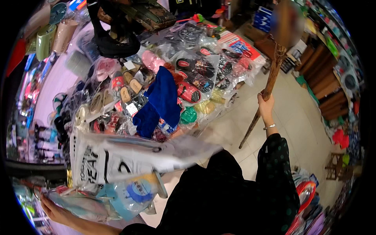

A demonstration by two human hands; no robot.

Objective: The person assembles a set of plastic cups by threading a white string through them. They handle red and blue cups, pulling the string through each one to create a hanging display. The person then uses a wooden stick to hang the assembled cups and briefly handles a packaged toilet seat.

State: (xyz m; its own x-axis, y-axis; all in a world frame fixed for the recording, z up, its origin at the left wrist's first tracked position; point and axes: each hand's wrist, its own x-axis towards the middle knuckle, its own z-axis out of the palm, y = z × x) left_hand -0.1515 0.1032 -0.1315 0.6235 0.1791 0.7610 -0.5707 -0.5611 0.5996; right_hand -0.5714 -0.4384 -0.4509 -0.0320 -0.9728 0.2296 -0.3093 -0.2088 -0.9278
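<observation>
My right hand (266, 105) is raised and grips a long brown wooden stick (273, 74) that slants down to the tiled floor; its upper end is blurred. My left hand (55, 211) is low at the left, fingers around a pale blue clear-wrapped packet (84, 205) at the edge of a stall table. Above that hand a white plastic bag with black print (117, 158) lies across the table edge, partly blurred. A dark blue cloth (160, 102) lies on heaps of bagged slippers and sandals (192, 78).
Black boots (111, 37) and rolled cups hang at the upper left. Wooden shelves with goods (325, 78) line the right wall, a wooden stool (337, 164) stands lower right, and the tiled aisle (290, 117) runs between them and the table.
</observation>
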